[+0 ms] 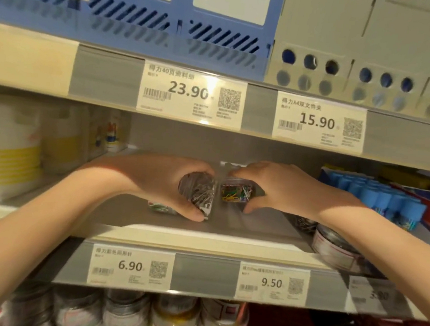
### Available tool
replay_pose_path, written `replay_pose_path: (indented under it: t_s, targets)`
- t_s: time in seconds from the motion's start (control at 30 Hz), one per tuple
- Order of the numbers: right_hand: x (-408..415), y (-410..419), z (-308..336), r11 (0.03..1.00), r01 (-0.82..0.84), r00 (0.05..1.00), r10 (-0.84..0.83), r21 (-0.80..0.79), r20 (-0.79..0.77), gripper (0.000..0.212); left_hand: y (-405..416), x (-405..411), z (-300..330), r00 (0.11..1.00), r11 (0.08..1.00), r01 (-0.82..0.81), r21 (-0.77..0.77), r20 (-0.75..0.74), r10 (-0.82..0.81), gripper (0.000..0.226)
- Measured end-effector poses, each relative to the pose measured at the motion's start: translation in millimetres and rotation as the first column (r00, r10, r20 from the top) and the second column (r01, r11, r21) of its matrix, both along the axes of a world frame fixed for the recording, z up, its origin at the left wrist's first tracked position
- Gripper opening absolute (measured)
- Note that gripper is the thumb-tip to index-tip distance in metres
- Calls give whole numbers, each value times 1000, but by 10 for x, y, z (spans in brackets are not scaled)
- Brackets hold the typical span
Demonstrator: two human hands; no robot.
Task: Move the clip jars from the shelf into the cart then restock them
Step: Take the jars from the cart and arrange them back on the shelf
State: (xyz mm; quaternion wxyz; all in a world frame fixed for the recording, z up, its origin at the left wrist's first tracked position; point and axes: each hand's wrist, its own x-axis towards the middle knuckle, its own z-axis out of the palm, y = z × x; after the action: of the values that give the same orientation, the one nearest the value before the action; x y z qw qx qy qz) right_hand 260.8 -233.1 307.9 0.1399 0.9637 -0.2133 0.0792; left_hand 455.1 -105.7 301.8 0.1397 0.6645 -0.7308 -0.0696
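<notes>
From my feed, the left hand [166,184] covers most of the silver clip jar [200,194], and a small jar [162,208] under that palm barely peeks out, so I can't read it. The right hand [271,187] hides the top of the coloured clip jar [236,193]. Right-side tins [334,247] sit partly behind the forearm. The 5.90-ish tag [376,295] is too smeared to trust, and the bottom-row jars [174,318] get chopped by the frame edge.

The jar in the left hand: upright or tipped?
Tipped. The jar of silver clips leans sideways in the left hand, lifted off the shelf.

silver-clip jar [198,191] – clear, tilted, held above shelf | coloured-clip jar [236,193] – clear, just beside it
</notes>
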Motion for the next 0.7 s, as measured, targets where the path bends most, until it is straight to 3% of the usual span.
replay_pose_path:
  t_s: [0.17, 0.43, 0.7]
  targets:
    - [54, -29, -65, 998, -52, 999, 52, -43, 5, 65, 4, -37, -2, 1000, 1000, -17, -12, -17, 17, 67]
    - [15, -63, -111, 998, -67, 998, 67, 20, -5, 62, 42, -76, 1, 998, 999, -40, -33, -50, 38, 58]
    - [-355, -118, 44, 984, -23, 994, 3, 177, 112, 52, 39, -198, 102, 997, 999, -17, -48, 78, 21, 59]
